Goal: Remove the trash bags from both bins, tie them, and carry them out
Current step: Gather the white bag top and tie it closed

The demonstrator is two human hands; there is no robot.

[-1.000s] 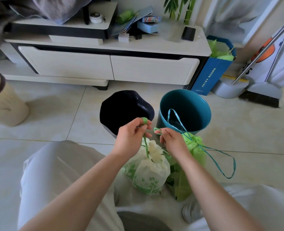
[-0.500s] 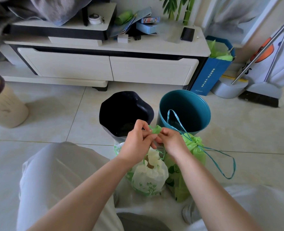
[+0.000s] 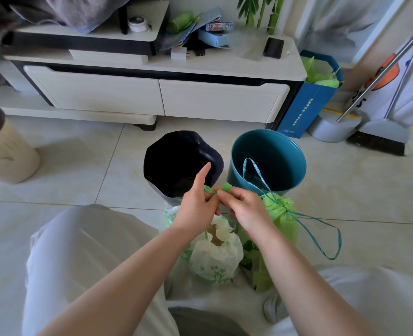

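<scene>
Two trash bags lie on the floor between my knees. The white bag with green leaf print [image 3: 214, 258] is nearer me; the plain green bag [image 3: 281, 221] sits to its right, cinched, its teal drawstring [image 3: 321, 238] looping over the floor and up against the teal bin [image 3: 268, 158]. My left hand [image 3: 197, 204] and my right hand [image 3: 244, 206] meet above the white bag, both pinching its green drawstring [image 3: 221, 188]; my left index finger points up. The black bin [image 3: 181, 163] stands left of the teal one.
A white TV cabinet [image 3: 157, 93] with clutter runs along the back. A beige bin [image 3: 4, 146] stands at the left, a blue paper bag [image 3: 307, 103] and a broom with dustpan [image 3: 380, 132] at the right. My knees frame the bags.
My hands, apart a second ago with the green drawstring stretched between them, have come together above the white bag and now work the string fingertip to fingertip.
</scene>
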